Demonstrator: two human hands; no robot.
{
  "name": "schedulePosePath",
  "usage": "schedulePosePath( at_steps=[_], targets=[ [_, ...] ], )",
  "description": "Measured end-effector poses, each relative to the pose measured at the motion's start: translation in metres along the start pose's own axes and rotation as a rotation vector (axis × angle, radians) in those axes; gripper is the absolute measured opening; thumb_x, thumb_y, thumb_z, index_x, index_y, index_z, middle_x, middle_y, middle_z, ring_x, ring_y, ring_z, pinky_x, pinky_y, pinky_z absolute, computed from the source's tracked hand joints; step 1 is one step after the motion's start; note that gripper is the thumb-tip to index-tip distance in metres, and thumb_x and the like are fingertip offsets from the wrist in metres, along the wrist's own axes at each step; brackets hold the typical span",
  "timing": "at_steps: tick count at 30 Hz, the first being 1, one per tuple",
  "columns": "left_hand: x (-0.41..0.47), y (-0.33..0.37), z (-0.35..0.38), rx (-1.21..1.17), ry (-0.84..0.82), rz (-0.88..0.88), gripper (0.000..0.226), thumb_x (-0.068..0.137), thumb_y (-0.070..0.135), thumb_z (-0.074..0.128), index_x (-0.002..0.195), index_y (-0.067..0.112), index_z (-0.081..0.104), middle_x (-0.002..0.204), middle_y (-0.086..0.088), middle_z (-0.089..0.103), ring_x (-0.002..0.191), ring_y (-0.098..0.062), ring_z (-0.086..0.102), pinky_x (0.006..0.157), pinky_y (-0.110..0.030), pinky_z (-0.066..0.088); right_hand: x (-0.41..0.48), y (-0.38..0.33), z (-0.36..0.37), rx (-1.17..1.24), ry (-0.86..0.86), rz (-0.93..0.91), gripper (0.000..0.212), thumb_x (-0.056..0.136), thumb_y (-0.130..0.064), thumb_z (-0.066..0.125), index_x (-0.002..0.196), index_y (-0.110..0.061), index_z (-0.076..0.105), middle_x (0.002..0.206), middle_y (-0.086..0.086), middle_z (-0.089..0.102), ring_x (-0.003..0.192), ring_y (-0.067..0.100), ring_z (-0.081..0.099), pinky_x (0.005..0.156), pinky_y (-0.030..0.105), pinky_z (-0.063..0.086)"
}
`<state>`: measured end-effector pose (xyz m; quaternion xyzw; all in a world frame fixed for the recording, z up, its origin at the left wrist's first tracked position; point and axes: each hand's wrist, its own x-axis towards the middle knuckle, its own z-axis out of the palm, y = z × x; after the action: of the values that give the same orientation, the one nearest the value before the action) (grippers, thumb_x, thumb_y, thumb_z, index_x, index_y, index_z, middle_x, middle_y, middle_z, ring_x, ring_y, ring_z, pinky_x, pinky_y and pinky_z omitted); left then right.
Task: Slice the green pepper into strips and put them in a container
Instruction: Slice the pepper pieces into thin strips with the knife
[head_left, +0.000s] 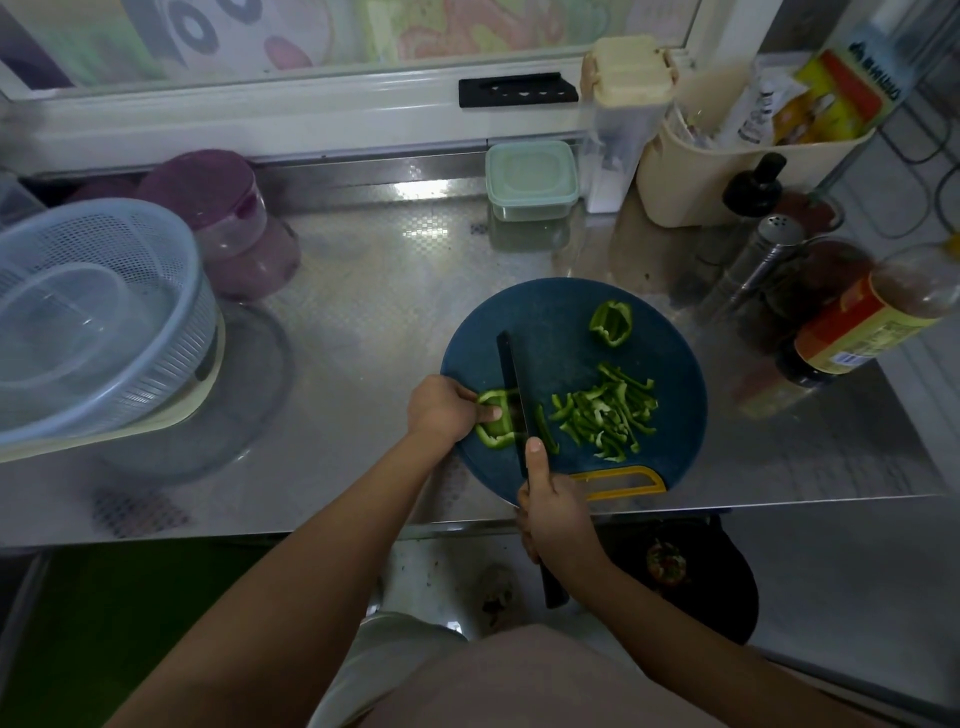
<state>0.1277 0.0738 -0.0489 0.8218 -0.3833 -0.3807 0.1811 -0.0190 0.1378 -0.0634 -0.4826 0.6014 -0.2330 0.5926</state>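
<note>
A round dark blue cutting board (550, 322) with a yellow handle lies on the steel counter. My left hand (441, 408) holds a green pepper piece (496, 428) down on the board's left side. My right hand (553, 506) grips a black knife (511, 374), its blade standing on the pepper's right edge. A pile of cut pepper strips (605, 413) lies to the right of the blade. Another uncut pepper chunk (612, 323) sits at the board's far right. A lidded pale green container (531, 179) stands at the back of the counter.
A blue colander with a clear bowl inside (98, 322) stands at the left, purple containers (228, 208) behind it. A beige caddy (727, 166), metal shaker (753, 265) and sauce bottles (857, 322) crowd the right. The counter edge runs just below the board.
</note>
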Motion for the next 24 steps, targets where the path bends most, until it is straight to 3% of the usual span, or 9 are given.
schedulePosePath(
  at_steps=[2, 9, 16, 21, 24],
  targets=[
    [0.000, 0.000, 0.001, -0.009, 0.003, -0.003, 0.027, 0.070, 0.029, 0.081, 0.088, 0.011, 0.074, 0.082, 0.001, 0.064, 0.075, -0.009, 0.054, 0.066, -0.024, 0.039, 0.001, 0.004, 0.001, -0.007, -0.003, 0.015, 0.070, 0.091, -0.064, 0.030, 0.037, -0.020, 0.020, 0.039, -0.003, 0.022, 0.039, 0.014, 0.024, 0.048, 0.031, 0.018],
    [0.002, -0.002, 0.002, -0.016, 0.000, 0.000, 0.028, 0.069, 0.031, 0.081, 0.089, 0.012, 0.075, 0.090, -0.002, 0.070, 0.077, -0.010, 0.057, 0.067, -0.024, 0.040, 0.002, 0.015, 0.001, -0.016, 0.007, 0.022, 0.077, 0.087, -0.070, 0.028, 0.033, -0.016, 0.024, 0.037, -0.005, 0.025, 0.040, 0.015, 0.028, 0.048, 0.031, 0.021],
    [0.002, -0.001, 0.002, -0.017, 0.014, -0.026, 0.029, 0.068, 0.032, 0.082, 0.088, 0.012, 0.075, 0.087, -0.002, 0.069, 0.073, -0.009, 0.055, 0.064, -0.024, 0.039, -0.007, 0.019, 0.002, 0.050, 0.010, 0.042, 0.073, 0.083, -0.068, 0.030, 0.028, -0.022, 0.044, 0.031, -0.011, 0.037, 0.045, 0.007, 0.034, 0.048, 0.023, 0.024],
    [0.000, -0.001, 0.001, -0.025, 0.008, -0.023, 0.029, 0.069, 0.031, 0.081, 0.088, 0.010, 0.075, 0.079, 0.002, 0.063, 0.072, -0.010, 0.055, 0.056, -0.023, 0.037, -0.005, 0.019, 0.000, 0.067, 0.000, 0.098, 0.075, 0.088, -0.065, 0.033, 0.031, -0.016, 0.031, 0.034, -0.008, 0.030, 0.040, 0.008, 0.030, 0.047, 0.023, 0.023],
    [0.000, -0.001, 0.000, -0.025, 0.001, -0.015, 0.027, 0.069, 0.029, 0.081, 0.087, 0.010, 0.075, 0.076, 0.002, 0.062, 0.070, -0.009, 0.054, 0.051, -0.020, 0.037, -0.006, 0.016, -0.002, 0.100, -0.034, 0.134, 0.064, 0.090, -0.063, 0.033, 0.042, -0.023, 0.021, 0.039, -0.005, 0.021, 0.036, 0.010, 0.023, 0.042, 0.020, 0.020]
  ],
)
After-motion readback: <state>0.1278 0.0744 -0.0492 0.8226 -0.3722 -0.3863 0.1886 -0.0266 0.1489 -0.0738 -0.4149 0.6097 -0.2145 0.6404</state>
